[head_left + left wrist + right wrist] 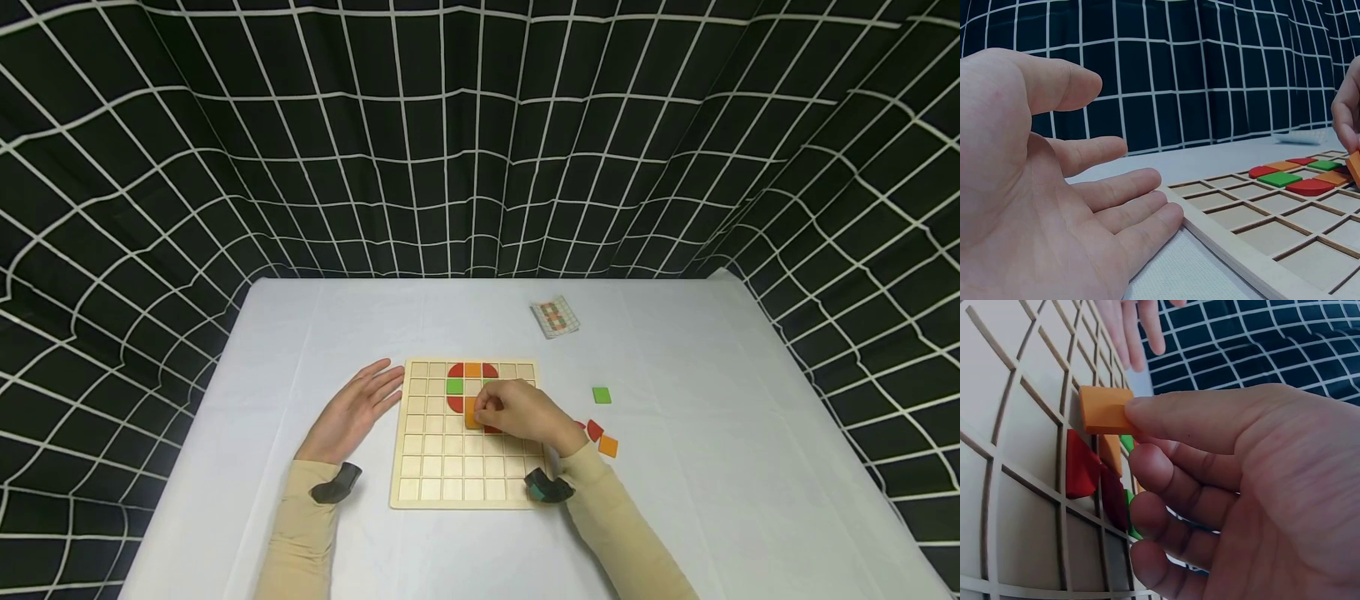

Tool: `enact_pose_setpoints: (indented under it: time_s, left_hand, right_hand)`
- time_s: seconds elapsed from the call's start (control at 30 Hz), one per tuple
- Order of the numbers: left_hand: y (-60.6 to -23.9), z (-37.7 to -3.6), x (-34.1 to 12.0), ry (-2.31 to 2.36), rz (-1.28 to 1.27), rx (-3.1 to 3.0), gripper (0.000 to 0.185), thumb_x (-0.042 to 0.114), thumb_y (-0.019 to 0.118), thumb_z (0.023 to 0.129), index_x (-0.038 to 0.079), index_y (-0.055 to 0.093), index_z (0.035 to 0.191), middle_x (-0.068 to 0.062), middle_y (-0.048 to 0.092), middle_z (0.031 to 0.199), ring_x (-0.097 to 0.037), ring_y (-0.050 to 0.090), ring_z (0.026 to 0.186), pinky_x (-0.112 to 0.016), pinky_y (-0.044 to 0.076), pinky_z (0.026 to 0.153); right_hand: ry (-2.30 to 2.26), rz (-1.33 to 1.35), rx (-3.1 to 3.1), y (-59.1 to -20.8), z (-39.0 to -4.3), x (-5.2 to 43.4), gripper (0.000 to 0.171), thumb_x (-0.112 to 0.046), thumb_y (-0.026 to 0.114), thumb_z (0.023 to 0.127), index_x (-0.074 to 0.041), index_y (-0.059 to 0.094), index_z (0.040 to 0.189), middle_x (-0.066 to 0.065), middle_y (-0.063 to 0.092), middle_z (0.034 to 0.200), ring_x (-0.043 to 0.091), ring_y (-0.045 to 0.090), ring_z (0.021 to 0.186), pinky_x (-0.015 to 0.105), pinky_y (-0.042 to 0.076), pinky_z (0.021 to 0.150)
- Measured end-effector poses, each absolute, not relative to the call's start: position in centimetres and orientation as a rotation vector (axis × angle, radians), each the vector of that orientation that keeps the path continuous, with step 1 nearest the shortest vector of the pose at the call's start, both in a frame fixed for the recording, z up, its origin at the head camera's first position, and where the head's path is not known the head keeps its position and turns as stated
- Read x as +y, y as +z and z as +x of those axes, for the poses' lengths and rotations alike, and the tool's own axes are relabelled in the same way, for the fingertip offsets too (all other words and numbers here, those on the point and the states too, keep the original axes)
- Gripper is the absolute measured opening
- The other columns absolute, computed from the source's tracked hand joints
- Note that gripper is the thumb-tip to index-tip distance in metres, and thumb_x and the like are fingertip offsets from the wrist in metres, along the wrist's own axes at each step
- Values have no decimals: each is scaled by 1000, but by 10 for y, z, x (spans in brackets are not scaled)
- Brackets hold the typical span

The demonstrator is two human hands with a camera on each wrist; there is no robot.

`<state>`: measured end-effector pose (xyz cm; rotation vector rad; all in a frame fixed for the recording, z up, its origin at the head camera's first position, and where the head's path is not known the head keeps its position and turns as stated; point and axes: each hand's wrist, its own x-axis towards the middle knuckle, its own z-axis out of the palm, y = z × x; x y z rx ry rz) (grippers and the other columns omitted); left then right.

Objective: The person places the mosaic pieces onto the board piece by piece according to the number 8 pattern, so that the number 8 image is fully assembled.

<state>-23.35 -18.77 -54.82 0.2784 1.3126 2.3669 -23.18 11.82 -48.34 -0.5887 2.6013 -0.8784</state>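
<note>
My right hand (521, 410) pinches an orange square tile (1104, 409) between thumb and fingers, above the wooden grid board (435, 467). In the right wrist view the tile is tilted, near a red quarter-round piece (1080, 465) that sits in a cell. Toward the far side of the board lie more pieces in cells: green squares (454, 386), red quarter-rounds (455, 404) and an orange square (472, 369). Part of this group is hidden behind my right hand. At the board's left edge my left hand (351, 417) lies palm turned up, fingers extended, holding nothing.
Right of the board lie a loose green square (602, 395), a red quarter-round (595, 430) and an orange square (608, 447). A small stack of patterned cards (555, 317) rests farther back on the white-covered table (315, 333). A black gridded curtain (480, 167) surrounds it.
</note>
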Motion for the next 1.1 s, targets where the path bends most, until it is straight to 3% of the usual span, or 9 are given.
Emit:
enact_pose_setpoints:
  time_s: [1.1]
  left_hand:
    - [-545,-232,-187,2360,268,1335,55,20,22,114,-2,2,160,-29,10,167,-39,10,158,-31,36,124]
  right_hand:
    - [-675,-582,2740,-492,-226,109,10,-21,71,93,-21,69,84,-11,60,73,8,52,69,23,44,59]
